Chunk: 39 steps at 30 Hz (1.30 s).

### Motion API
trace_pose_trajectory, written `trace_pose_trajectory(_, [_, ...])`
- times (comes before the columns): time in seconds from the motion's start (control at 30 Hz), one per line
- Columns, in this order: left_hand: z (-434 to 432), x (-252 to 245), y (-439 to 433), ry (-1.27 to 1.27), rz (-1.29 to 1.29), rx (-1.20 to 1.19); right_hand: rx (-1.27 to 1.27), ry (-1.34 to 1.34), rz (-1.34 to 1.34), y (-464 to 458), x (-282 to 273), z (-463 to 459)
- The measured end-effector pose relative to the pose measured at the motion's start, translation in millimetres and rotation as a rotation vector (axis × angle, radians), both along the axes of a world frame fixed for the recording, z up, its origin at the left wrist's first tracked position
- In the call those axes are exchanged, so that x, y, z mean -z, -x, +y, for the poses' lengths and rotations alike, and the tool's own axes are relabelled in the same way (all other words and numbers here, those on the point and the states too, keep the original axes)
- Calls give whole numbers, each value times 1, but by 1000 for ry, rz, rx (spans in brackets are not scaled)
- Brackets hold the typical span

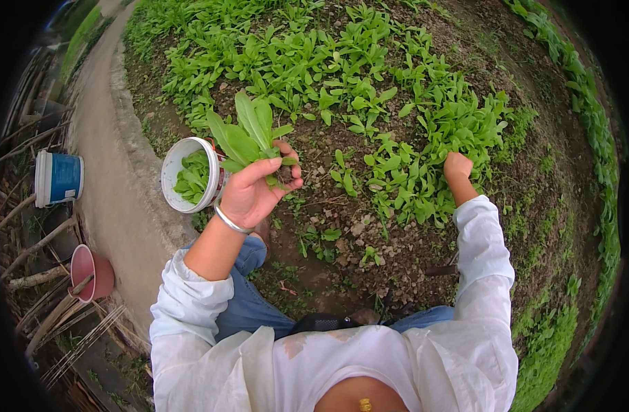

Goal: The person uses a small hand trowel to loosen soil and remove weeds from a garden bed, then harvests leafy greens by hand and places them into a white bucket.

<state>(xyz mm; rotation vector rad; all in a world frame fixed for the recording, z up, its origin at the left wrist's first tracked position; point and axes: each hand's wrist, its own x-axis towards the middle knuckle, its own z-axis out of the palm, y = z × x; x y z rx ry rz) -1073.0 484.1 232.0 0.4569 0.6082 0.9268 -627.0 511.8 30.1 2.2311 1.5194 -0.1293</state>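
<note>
My left hand [258,190] is raised over the soil, its thumb and fingers closed around a small bunch of pulled leafy green seedlings [247,135]. The long leaves point up and away from me, and soil clings near the roots at the fingertips. Just left of that hand stands a white plastic bucket [166,177], with picked green leaves [193,177] inside. My right hand [457,166] is curled and reaches down into a dense patch of leafy green plants [433,154] on the right. Its fingertips are hidden among the leaves, so its grip does not show.
A concrete path [101,129] with a raised edge borders the bed on the left. Beyond it stand a blue and white bucket [62,178] and a red plastic bucket [102,275] among wooden poles [39,247]. A row of taller plants [598,144] runs along the far right.
</note>
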Motion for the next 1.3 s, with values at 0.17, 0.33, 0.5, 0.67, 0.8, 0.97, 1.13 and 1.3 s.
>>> trace_pose_trajectory(0.17, [3, 1, -3, -20, -9, 24, 99, -46, 36, 6, -24, -2])
trace_pose_trajectory(0.33, [7, 3, -7, -13, -36, 47, 341, -159, 159, -14, -45, -8])
trace_pose_trajectory(0.5, [15, 5, -25, 0, -35, 103, 540, -462, 576, -51, -49, -44])
trace_pose_trajectory(0.67, [17, 21, -46, 70, 58, 258, 449, -691, 968, -43, -60, -66])
trace_pose_trajectory(0.8, [7, 40, -84, 192, 113, 506, 265, -617, 998, -11, -114, -78])
trace_pose_trajectory(0.97, [15, 71, -106, 304, 146, 710, -338, -582, 913, 56, -187, -81])
trace_pose_trajectory(1.13, [36, 86, -118, 323, -72, 934, -763, -519, 900, 118, -209, -64])
trace_pose_trajectory(1.3, [57, 105, -115, 338, -309, 1104, -834, -406, 858, 151, -194, -48])
